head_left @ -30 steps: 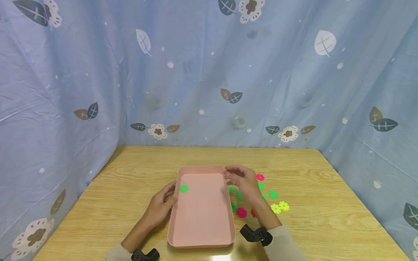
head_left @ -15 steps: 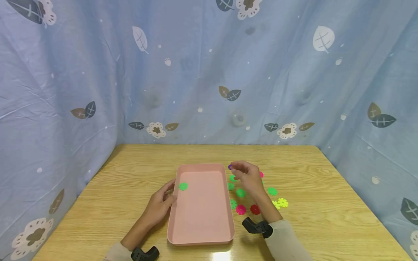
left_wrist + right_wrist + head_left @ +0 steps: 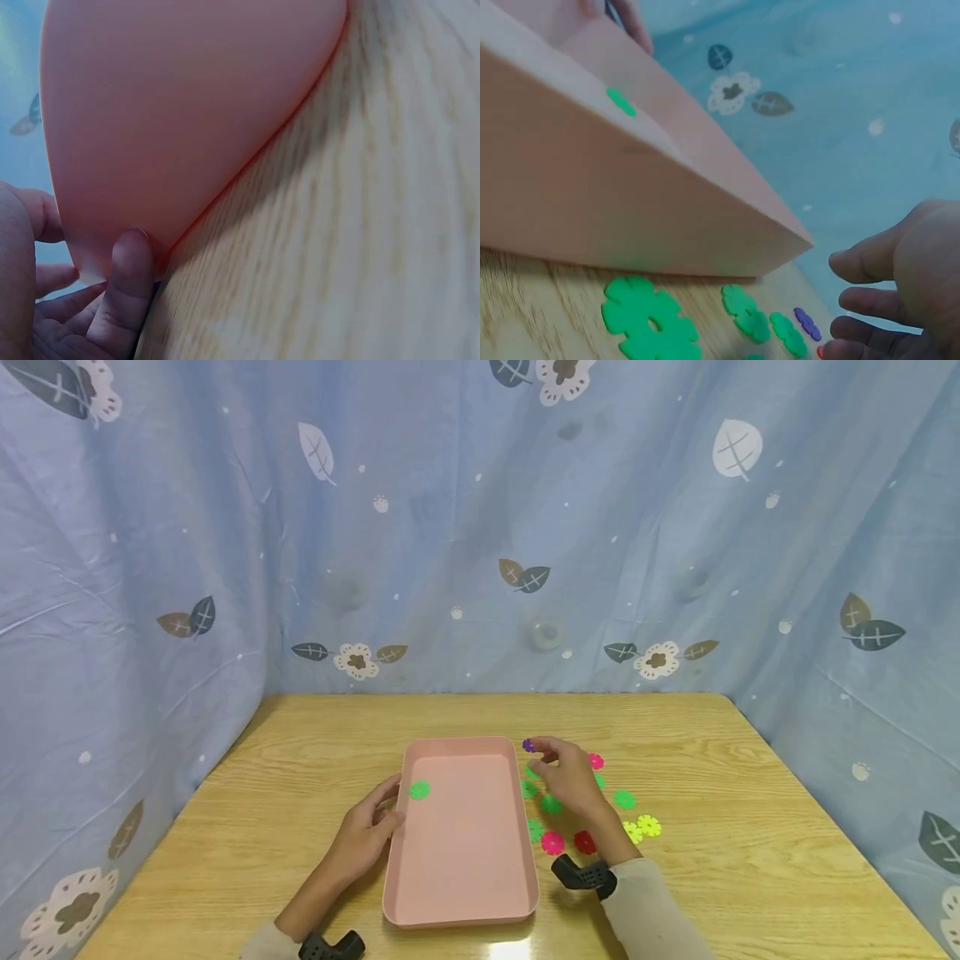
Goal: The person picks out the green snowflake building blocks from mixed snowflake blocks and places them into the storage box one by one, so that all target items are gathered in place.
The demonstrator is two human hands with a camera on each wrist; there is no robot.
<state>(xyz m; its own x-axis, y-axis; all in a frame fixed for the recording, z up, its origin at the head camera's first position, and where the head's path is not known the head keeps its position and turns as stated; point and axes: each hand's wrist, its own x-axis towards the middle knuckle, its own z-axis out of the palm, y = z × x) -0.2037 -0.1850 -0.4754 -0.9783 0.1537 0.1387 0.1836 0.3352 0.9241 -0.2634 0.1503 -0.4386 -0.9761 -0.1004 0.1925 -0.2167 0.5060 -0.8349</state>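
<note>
My left hand [image 3: 367, 831] holds the left side of a pink rectangular tray [image 3: 462, 915], its thumb [image 3: 129, 266] against the wall in the left wrist view. Inside the tray, near its left wall, lies a green flower-shaped plastic disc [image 3: 419, 790]. My right hand [image 3: 566, 777] hovers just past the tray's right far corner, fingers loosely bent and spread, holding nothing. Near its fingertips a purple flower disc [image 3: 528, 746] lies on the table; the right wrist view shows this purple disc [image 3: 807, 323] apart from the fingers.
Right of the tray lie several green discs [image 3: 625, 799], pink discs [image 3: 552, 842], a red disc [image 3: 585, 842] and yellow discs [image 3: 648, 826]. The wooden table [image 3: 750, 843] is bordered by a blue patterned curtain [image 3: 450, 527] behind and at the sides.
My right hand has moved right from over the tray's rim to beside the purple disc, which was hidden earlier. My left hand stays on the tray.
</note>
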